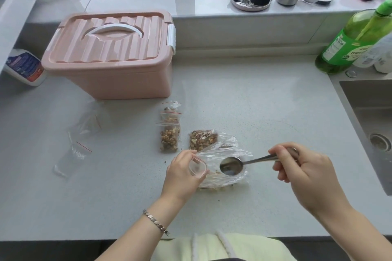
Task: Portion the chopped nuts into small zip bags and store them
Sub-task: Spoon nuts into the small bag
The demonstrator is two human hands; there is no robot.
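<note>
My left hand (182, 174) holds a small clear zip bag (197, 168) with its mouth spread open. My right hand (305, 174) grips a metal spoon (232, 166) whose empty bowl hangs over a large crumpled clear bag (229, 154) with nut crumbs at its bottom. Several filled small zip bags of chopped nuts lie just beyond: a stack (169, 131) and one more (202, 139) to its right. Empty zip bags (73, 154) lie at the left.
A pink lidded storage box (110, 57) stands at the back left, a white bottle (26, 66) beside it. Green bottles (350, 42) stand at the back right, by the steel sink (369, 125). Small kitchen items line the window sill (191, 4).
</note>
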